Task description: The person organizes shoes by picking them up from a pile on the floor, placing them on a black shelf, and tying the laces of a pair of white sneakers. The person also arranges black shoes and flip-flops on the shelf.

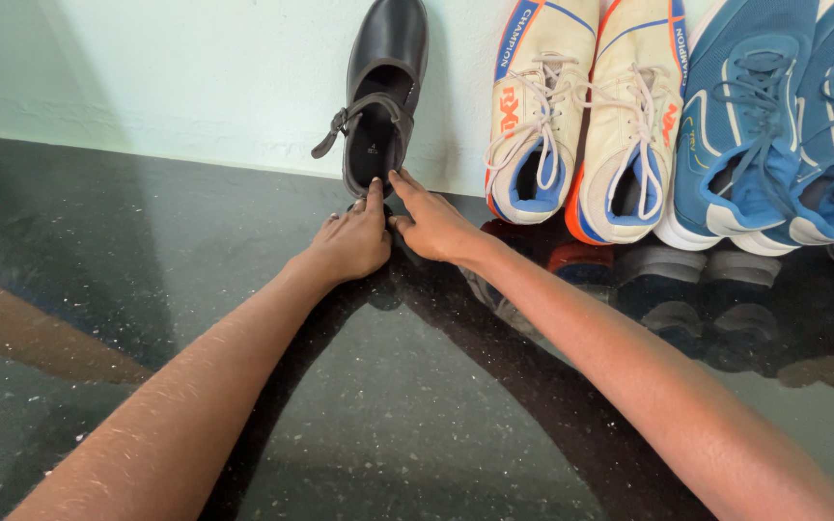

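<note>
Black shoe (384, 92) against wall, heel pinched by left grip (351, 241) and right grip (433, 227)

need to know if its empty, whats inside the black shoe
The black shoe, leaning on the wall, shows only a dark insole; its toe end is hidden. Both hands, left and right, touch its heel.

We see five shoes in a row on the floor (147, 289), propped heel-down against the wall (195, 87) at its far edge. Leftmost stands the strapped shoe (385, 92); to its right, apart from it, the laced pair (581, 116); rightmost, touching that pair, the second laced pair (774, 125). Before the strapped shoe's heel lie the left hand (354, 241) and right hand (431, 227) — side by side, fingertips touching it.
</note>
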